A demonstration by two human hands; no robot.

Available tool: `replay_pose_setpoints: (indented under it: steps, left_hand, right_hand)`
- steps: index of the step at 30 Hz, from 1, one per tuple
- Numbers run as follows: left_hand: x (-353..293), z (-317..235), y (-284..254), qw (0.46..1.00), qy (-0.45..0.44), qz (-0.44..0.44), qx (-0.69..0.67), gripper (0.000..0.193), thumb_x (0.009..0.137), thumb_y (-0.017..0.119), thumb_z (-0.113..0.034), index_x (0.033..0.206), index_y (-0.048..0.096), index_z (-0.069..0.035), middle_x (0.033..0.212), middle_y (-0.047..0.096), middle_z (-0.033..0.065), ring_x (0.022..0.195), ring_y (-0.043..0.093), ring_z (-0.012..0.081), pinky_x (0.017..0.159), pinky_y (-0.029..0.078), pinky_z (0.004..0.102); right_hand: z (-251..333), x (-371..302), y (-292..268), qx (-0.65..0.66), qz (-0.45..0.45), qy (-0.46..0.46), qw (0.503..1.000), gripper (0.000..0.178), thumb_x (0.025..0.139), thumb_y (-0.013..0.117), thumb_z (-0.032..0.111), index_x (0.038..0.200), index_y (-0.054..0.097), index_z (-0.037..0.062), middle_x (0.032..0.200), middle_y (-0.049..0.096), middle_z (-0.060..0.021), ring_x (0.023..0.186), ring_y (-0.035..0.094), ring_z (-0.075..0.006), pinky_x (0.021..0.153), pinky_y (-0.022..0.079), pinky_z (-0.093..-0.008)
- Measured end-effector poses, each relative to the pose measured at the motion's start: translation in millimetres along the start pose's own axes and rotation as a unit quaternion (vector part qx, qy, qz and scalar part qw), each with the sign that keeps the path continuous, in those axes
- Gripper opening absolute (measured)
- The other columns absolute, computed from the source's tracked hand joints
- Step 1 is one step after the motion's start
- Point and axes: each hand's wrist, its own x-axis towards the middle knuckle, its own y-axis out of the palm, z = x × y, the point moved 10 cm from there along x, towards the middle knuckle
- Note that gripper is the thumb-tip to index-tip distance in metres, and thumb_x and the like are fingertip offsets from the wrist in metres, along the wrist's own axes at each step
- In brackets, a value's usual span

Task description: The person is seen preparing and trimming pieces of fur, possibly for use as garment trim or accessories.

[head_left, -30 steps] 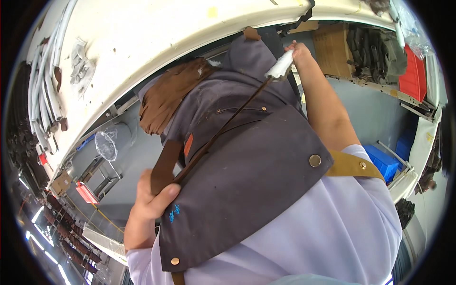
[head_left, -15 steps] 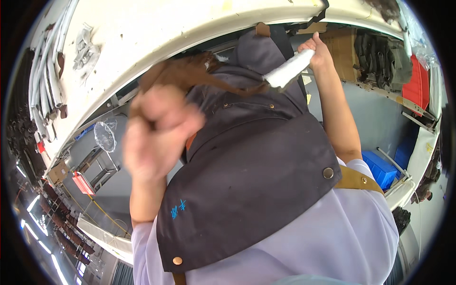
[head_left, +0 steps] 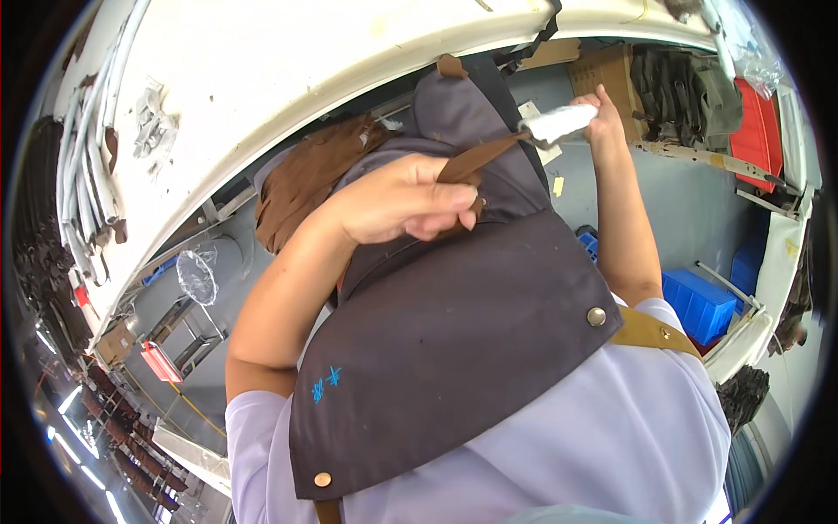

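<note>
My left hand (head_left: 415, 199) is in front of the dark apron (head_left: 454, 314), its fingers closed on a brown strip (head_left: 491, 155) that looks like cloth or soft leather. The strip runs up and right to the near end of a white, padded-looking piece (head_left: 559, 125). My right hand (head_left: 604, 120) grips the far end of that white piece, arm stretched out. Whether strip and white piece are joined cannot be told. On my lap, left of the strip, lies a heap of brown pieces (head_left: 314, 179).
A cream table (head_left: 288, 61) curves across the top, with grey-white strips (head_left: 83, 188) at its left. A red bin (head_left: 758, 135), dark hanging material (head_left: 672, 96) and a cardboard box (head_left: 602, 74) are at right. Blue crates (head_left: 698, 306) sit lower right.
My left hand has moved right and away from its blurred spot, and now holds the brown strip. The white piece points more level, and my right hand has shifted slightly right and nearer.
</note>
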Motion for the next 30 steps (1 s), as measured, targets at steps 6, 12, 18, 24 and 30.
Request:
replay_pose_setpoints:
  steps: [6,12,18,24,30]
  left_hand:
    - [4.2,-54.3,-4.5,0.944,0.264,-0.147,0.130,0.042,0.084,0.057,-0.025,0.115,0.047,0.001,0.073,0.054,0.0040,0.057,0.042,0.0083,0.053,0.037,0.0225]
    - [21.3,-36.6,-21.0,0.540,0.132,-0.269,0.787,0.026,0.079,0.059,-0.022,0.091,0.055,0.000,0.074,0.058,0.0122,0.068,0.058,0.0273,0.061,0.046,0.0365]
    - [42.5,-53.0,-17.8,0.619,0.190,-0.298,0.701,0.027,0.083,0.052,-0.026,0.072,0.055,-0.001,0.069,0.057,0.0144,0.066,0.056,0.0332,0.059,0.044,0.0419]
    - [71.1,-22.6,-43.8,0.669,0.085,-0.319,0.666,0.034,0.082,0.052,-0.032,0.068,0.056,-0.001,0.064,0.058,0.0165,0.062,0.056,0.0351,0.057,0.043,0.0439]
    - [41.2,-32.7,-25.5,0.688,0.065,-0.307,0.655,0.032,0.082,0.051,-0.029,0.065,0.057,-0.002,0.064,0.059,0.0157,0.061,0.057,0.0340,0.057,0.045,0.0431]
  right_hand:
    - [-48.0,-4.4,12.4,-0.074,0.038,0.083,0.993,0.044,0.087,0.053,0.028,0.053,0.030,0.0118,0.044,0.025,0.0030,0.041,0.026,-0.0114,0.045,0.031,-0.0255]
    - [-34.7,-15.7,29.2,-0.059,0.065,0.061,0.994,0.044,0.084,0.057,0.031,0.055,0.031,0.0114,0.047,0.029,0.0012,0.043,0.029,-0.0126,0.047,0.034,-0.0273]
    - [-114.3,-80.6,45.3,-0.159,0.018,0.098,0.982,0.023,0.086,0.054,0.020,0.077,0.042,0.0034,0.065,0.047,-0.0077,0.060,0.049,-0.0200,0.058,0.045,-0.0324]
    - [-115.2,-19.2,37.7,-0.178,0.004,0.074,0.981,0.030,0.091,0.045,0.018,0.065,0.033,0.0116,0.047,0.021,0.0050,0.037,0.018,-0.0082,0.035,0.023,-0.0235]
    - [-112.7,-1.5,33.6,-0.171,-0.073,0.074,0.980,0.024,0.091,0.044,0.019,0.069,0.043,0.0108,0.046,0.024,0.0050,0.035,0.019,-0.0078,0.033,0.019,-0.0226]
